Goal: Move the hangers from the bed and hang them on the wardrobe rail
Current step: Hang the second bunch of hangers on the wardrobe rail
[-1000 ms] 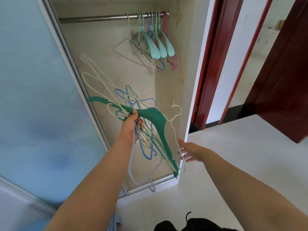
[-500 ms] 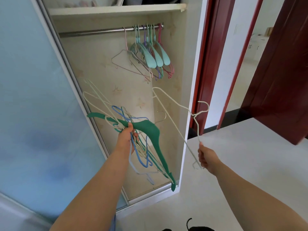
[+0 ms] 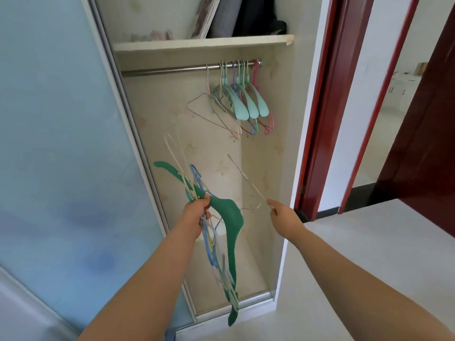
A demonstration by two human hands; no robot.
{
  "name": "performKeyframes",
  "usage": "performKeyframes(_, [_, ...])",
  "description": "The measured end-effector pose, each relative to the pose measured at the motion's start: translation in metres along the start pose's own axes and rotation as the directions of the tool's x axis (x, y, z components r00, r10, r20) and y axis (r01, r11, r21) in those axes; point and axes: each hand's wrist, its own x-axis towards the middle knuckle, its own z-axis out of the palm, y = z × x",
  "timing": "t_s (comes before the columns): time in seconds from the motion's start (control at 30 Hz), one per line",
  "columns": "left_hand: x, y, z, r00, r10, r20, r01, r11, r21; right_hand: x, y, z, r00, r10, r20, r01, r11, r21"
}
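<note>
2 hands are up in front of the open wardrobe. In my left hand [image 3: 197,215] I grip a bundle of hangers [image 3: 216,239] with my fingers curled round the tangle where their necks cross. A broad green hanger [image 3: 227,212] lies outermost in it, with thin white, blue and pale wires behind. One green arm reaches up and left toward the sliding door [image 3: 61,143]; the other hangs down past the wardrobe's bottom track [image 3: 246,306]. My right hand [image 3: 283,212] pinches a single white wire hanger [image 3: 246,179] at its lower end. Its wire slants up and left into the wardrobe opening, apart from the bundle.

Above, the wardrobe rail [image 3: 167,69] runs under a shelf [image 3: 202,41]. A group of hangers already hung [image 3: 243,99] crowds the rail's right end, close to the side panel [image 3: 285,143]. Left of that group the rail is bare steel up to the sliding door's frame, and below the group the compartment is open down to its floor.

Motion blur smears the thin wires, so I cannot count the hangers in the bundle, and the hook of the white hanger is hard to make out. Items on the shelf are cut off by the frame's top edge. A red door frame [image 3: 330,107] stands just right of the wardrobe.
</note>
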Motion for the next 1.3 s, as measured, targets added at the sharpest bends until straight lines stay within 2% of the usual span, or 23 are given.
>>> performKeyframes(0.2, [0.021,-0.003,0.0,0.999,0.025,-0.042,-0.019,0.99,0.139,0.064,-0.068,-0.018,0.989,-0.15,0.011,0.15,0.988,-0.041])
performKeyframes(0.47, [0.052,0.067,0.004,0.988,0.142,-0.06,-0.132,0.979,0.155,0.162,-0.156,-0.055,0.962,-0.262,-0.08,0.27,0.957,0.108])
performKeyframes(0.57, [0.061,0.088,0.008,0.988,0.142,-0.053,-0.134,0.983,0.128,0.199,-0.188,-0.077,0.96,-0.27,-0.066,0.278,0.943,0.183])
performKeyframes(0.67, [0.07,0.102,0.01,0.985,0.154,-0.075,-0.148,0.986,0.078,0.225,-0.217,-0.089,0.955,-0.297,-0.026,0.296,0.937,0.185])
performKeyframes(0.83, [0.082,0.115,0.006,0.98,0.168,-0.108,-0.169,0.986,-0.006,0.254,-0.249,-0.086,0.965,-0.243,0.101,0.214,0.948,0.234])
performKeyframes(0.9, [0.087,0.118,0.004,0.978,0.168,-0.122,-0.172,0.985,-0.021,0.263,-0.255,-0.08,0.969,-0.222,0.108,0.175,0.926,0.336])
performKeyframes(0.97, [0.093,0.12,0.001,0.976,0.174,-0.131,-0.183,0.981,-0.067,0.271,-0.257,-0.074,0.976,-0.156,0.151,0.059,0.862,0.503])
performKeyframes(1.03, [0.098,0.121,-0.004,0.976,0.17,-0.135,-0.181,0.981,-0.075,0.278,-0.254,-0.07,0.983,-0.092,0.162,-0.005,0.855,0.519])
performKeyframes(1.1, [0.102,0.119,-0.008,0.977,0.164,-0.136,-0.174,0.982,-0.071,0.286,-0.244,-0.068,0.989,-0.068,0.129,0.001,0.889,0.459])
performKeyframes(1.13, [0.104,0.118,-0.01,0.978,0.161,-0.134,-0.173,0.982,-0.077,0.285,-0.237,-0.07,0.991,-0.011,0.135,-0.053,0.882,0.468])
performKeyframes(1.17, [0.106,0.117,-0.012,0.979,0.158,-0.128,-0.169,0.982,-0.081,0.292,-0.234,-0.069,0.992,-0.031,0.124,-0.005,0.96,0.279])
performKeyframes(1.2, [0.107,0.116,-0.013,0.981,0.152,-0.119,-0.162,0.984,-0.079,0.296,-0.227,-0.066,0.998,-0.059,0.007,0.058,0.989,0.136])
performKeyframes(1.23, [0.108,0.115,-0.014,0.983,0.146,-0.109,-0.154,0.986,-0.07,0.299,-0.221,-0.062,1.0,0.002,-0.005,-0.001,0.965,0.262])
performKeyframes(1.27, [0.108,0.114,-0.014,0.985,0.14,-0.1,-0.147,0.987,-0.06,0.297,-0.214,-0.063,0.998,0.047,0.038,-0.06,0.877,0.476])
performKeyframes(1.3, [0.109,0.112,-0.015,0.986,0.137,-0.092,-0.142,0.988,-0.053,0.292,-0.207,-0.064,0.999,0.011,0.053,-0.038,0.846,0.532])
